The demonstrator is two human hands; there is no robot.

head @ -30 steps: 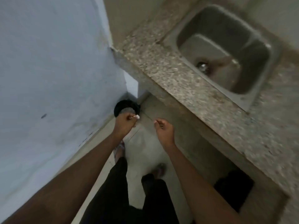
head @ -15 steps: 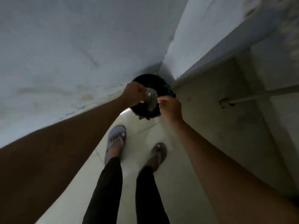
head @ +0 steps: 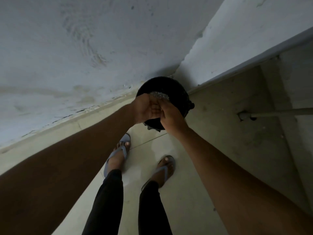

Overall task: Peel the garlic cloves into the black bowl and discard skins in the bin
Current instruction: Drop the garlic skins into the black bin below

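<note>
A round black bin [head: 180,92] stands on the floor in the corner where two walls meet. Both my hands are held together right above it. My left hand [head: 144,108] lies with its palm turned up and its fingers relaxed. The fingers of my right hand [head: 171,116] rest against that palm. No garlic skin shows between the hands. Something grey and crinkled [head: 160,95] lies inside the bin just beyond my fingers. The black bowl and the garlic cloves are out of view.
A pale wall [head: 84,56] runs along the left and a concrete counter side [head: 237,124] along the right, with a pipe [head: 279,112] sticking out of it. My feet in sandals [head: 118,155] stand on the tiled floor [head: 186,200] just short of the bin.
I have turned from the sink counter and stepped up to the bin. My hands, apart and each pinching bits of skin a second ago, have come together over the bin.
</note>
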